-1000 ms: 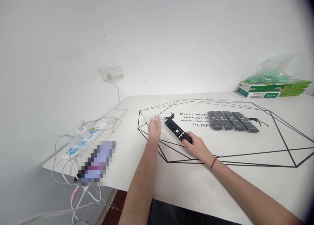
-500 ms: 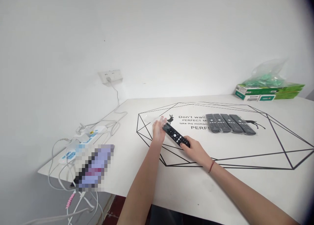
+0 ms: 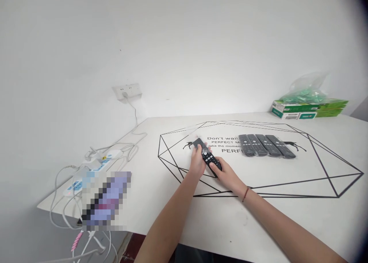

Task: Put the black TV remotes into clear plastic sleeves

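At the left of the worktop [image 3: 218, 224], a white power strip [image 3: 112, 156] with plugged-in cables is seen, and just beside it a purple object [image 3: 107, 201] is blurred by pixels, so what it is cannot be told. Nearer the middle, the left hand [image 3: 197, 161] is curled around the far half of a black remote control [image 3: 212, 161], thumb along one side and fingertips on the other; by it the clear plastic sleeve [image 3: 199, 143] is also gripped, which is drawn over the remote's far end, with loose film spread beyond it. The remote's long axis is laid aslant, from the far left down to the near right, so that the sleeved end is pointed away from the body and the bare, buttoned end is turned toward the right hand [image 3: 227, 175]. That near end is grasped by the right hand, the thumb pressed across its face and the fingers wrapped beneath, partly hidden. The two hands are set close together; whether the worktop is touched by the remote cannot be told. To the right of both hands, well apart from the left and nearer the right, four sleeved remote controls [image 3: 266, 145] are laid side by side, slightly slanted.
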Tool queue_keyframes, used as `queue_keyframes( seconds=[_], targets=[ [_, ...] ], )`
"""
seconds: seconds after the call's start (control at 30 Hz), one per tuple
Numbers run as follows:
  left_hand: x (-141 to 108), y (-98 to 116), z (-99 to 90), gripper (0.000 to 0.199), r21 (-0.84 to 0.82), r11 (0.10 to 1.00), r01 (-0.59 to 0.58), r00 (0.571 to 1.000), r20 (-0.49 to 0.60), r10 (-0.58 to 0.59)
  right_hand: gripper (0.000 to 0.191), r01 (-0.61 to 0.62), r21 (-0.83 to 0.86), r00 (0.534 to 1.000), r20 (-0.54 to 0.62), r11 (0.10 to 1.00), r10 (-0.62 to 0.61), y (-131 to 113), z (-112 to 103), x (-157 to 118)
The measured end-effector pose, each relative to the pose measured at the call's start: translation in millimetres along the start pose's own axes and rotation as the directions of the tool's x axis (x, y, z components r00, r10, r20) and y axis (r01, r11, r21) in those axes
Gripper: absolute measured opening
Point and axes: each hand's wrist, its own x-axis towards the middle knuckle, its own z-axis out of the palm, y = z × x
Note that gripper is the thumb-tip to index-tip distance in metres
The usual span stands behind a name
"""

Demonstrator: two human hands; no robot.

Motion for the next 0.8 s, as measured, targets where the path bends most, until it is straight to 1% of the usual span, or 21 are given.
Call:
queue_keyframes(
  seconds=[0.07,0.13,0.17,0.23,0.3,0.33,0.37,0.4,0.43,0.47,0.5,0.53,0.57,0.6,0.67,0.73,0.8],
  targets=[
    [-3.8,-2.4,3.0,0.016,0.033,0.999,0.03,0.999,0.021,-0.031,0.04,-0.093,0.13,0.996,0.025,0.987,0.09,-0.8,-2.5,1.1],
    [-3.0,3.6,1.7,0.014,0.015,0.998,0.063,0.998,-0.002,-0.062,0.047,-0.184,0.293,0.98,0.123,0.938,0.154,-5.1,-6.4,0.0],
    [-1.1,9.2,-0.3,0.014,-0.016,0.997,0.078,0.996,-0.032,-0.079,0.051,-0.216,0.376,0.969,0.195,0.901,0.151,-8.2,-8.6,-1.2],
    [3.9,22.4,-5.6,0.018,-0.107,0.989,0.107,0.988,-0.1,-0.117,0.058,-0.264,0.505,0.931,0.355,0.822,0.081,-14.3,-12.3,-4.2],
    [7.5,33.1,-9.6,0.014,-0.19,0.975,0.119,0.979,-0.141,-0.147,0.061,-0.295,0.549,0.878,0.479,0.782,-0.006,-17.9,-13.8,-6.8],
    [7.9,35.8,-10.2,0.01,-0.214,0.969,0.127,0.978,-0.139,-0.159,0.062,-0.285,0.542,0.864,0.502,0.791,-0.033,-18.2,-13.5,-7.5],
    [7.1,36.4,-9.6,0.004,-0.223,0.964,0.145,0.977,-0.121,-0.175,0.063,-0.249,0.519,0.869,0.492,0.817,-0.047,-17.3,-12.5,-7.6],
    [5.1,34.7,-7.9,0.006,-0.218,0.96,0.174,0.976,-0.09,-0.198,0.063,-0.189,0.48,0.895,0.444,0.857,-0.052,-15.4,-11.0,-7.1],
    [2.0,30.9,-5.1,0.014,-0.199,0.958,0.208,0.974,-0.053,-0.222,0.063,-0.111,0.42,0.93,0.363,0.901,-0.055,-12.5,-9.4,-6.0],
    [-2.0,25.3,-1.6,0.02,-0.171,0.954,0.245,0.968,-0.016,-0.251,0.062,-0.022,0.34,0.963,0.258,0.94,-0.071,-9.1,-8.0,-4.3],
    [-6.7,18.4,2.4,0.024,-0.138,0.949,0.284,0.959,0.018,-0.284,0.059,0.066,0.241,0.984,0.146,0.968,-0.103,-5.2,-7.0,-2.2],
    [-11.6,10.8,6.4,0.027,-0.106,0.944,0.314,0.949,0.045,-0.311,0.056,0.148,0.133,0.987,0.043,0.98,-0.155,-1.4,-6.8,0.1],
    [-16.5,3.1,10.1,0.03,-0.073,0.937,0.341,0.939,0.067,-0.337,0.053,0.218,0.028,0.975,-0.042,0.976,-0.216,2.2,-7.4,2.5],
    [-21.0,-4.2,13.1,0.032,-0.032,0.932,0.362,0.929,0.09,-0.358,0.051,0.269,-0.061,0.957,-0.101,0.961,-0.274,5.4,-8.7,4.8],
    [-28.0,-15.8,16.9,0.035,0.058,0.928,0.369,0.917,0.14,-0.373,0.047,0.319,-0.18,0.927,-0.145,0.931,-0.346,9.9,-12.6,8.2],
    [-31.2,-21.8,17.6,0.035,0.103,0.94,0.327,0.924,0.175,-0.34,0.046,0.324,-0.242,0.923,-0.131,0.914,-0.362,11.9,-17.0,10.0],
    [-31.2,-21.8,16.6,0.033,0.101,0.95,0.294,0.933,0.187,-0.309,0.044,0.338,-0.291,0.921,-0.094,0.895,-0.378,12.0,-20.6,10.8]
  ],
)
